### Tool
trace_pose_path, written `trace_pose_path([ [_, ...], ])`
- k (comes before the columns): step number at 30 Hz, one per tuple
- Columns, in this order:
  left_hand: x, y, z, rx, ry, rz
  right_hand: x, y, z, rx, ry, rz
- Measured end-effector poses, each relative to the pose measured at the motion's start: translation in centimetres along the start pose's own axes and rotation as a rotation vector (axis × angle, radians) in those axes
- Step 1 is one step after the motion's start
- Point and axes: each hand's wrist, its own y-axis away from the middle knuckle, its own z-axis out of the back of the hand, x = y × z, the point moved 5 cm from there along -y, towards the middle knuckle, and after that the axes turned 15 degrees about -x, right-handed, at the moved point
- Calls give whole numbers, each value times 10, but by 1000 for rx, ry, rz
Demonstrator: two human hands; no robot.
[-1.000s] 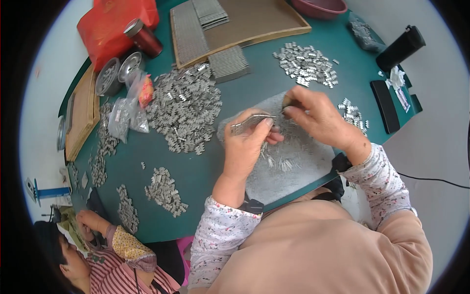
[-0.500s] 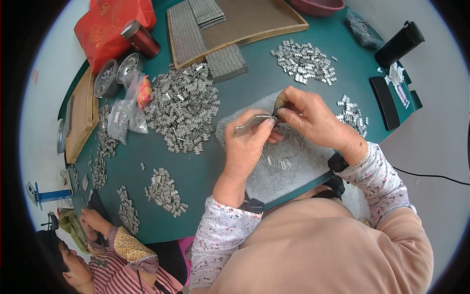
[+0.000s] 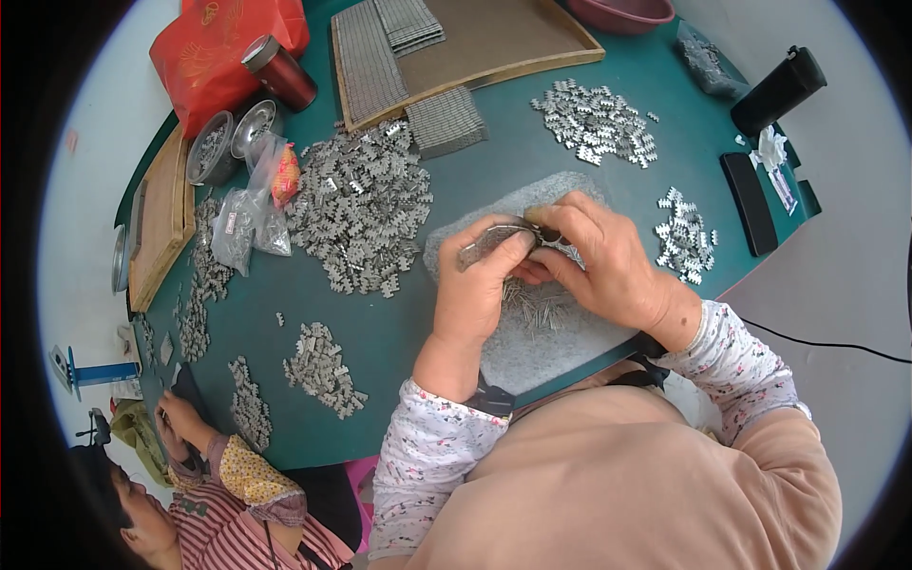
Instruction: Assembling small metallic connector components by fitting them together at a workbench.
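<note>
Both my hands meet over a grey felt-like mat (image 3: 532,364). My left hand (image 3: 472,294) is closed around a curved strip of linked metal pieces (image 3: 483,245), its thumb pressed on top. At the strip's right end, the thumb and fingers of my right hand (image 3: 613,264) are pinched together. What they grip there is hidden by the fingers. Under my hands, a loose heap of thin metal pins (image 3: 535,306) lies on the mat, partly covered by my fingers.
Piles of toothed metal pieces lie on the green table (image 3: 418,351): a large pile (image 3: 361,204) and several smaller ones. A wooden tray (image 3: 513,43) holds finished-looking metal strips. A phone (image 3: 749,204) and black flask (image 3: 779,90) stand right. A co-worker's hands (image 3: 180,418) are at lower left.
My right hand has moved slightly down and its fingers have closed in against the strip's end. The left hand keeps its hold. The whole view has shifted slightly.
</note>
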Motion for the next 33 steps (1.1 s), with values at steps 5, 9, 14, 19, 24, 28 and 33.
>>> trace_pose_path([
  [5,-2,-1,0,-3,55,2,-1,-4,-3,-14,-40,-21],
  [9,2,-5,6,-36,92,30,0,-8,-4,0,6,82],
  [14,-2,-4,6,-33,61,-43,-7,-15,-5,57,-124,-163],
  [19,-4,-3,10,-93,46,-79,4,-17,-8,36,42,116],
  [24,-8,-4,7,-51,91,-68,3,-17,-6,26,-32,17],
  [28,-5,-4,11,-87,22,-106,8,-13,-10,-27,85,139],
  [33,-11,-2,9,-137,-48,-134,5,-20,-8,72,38,73],
])
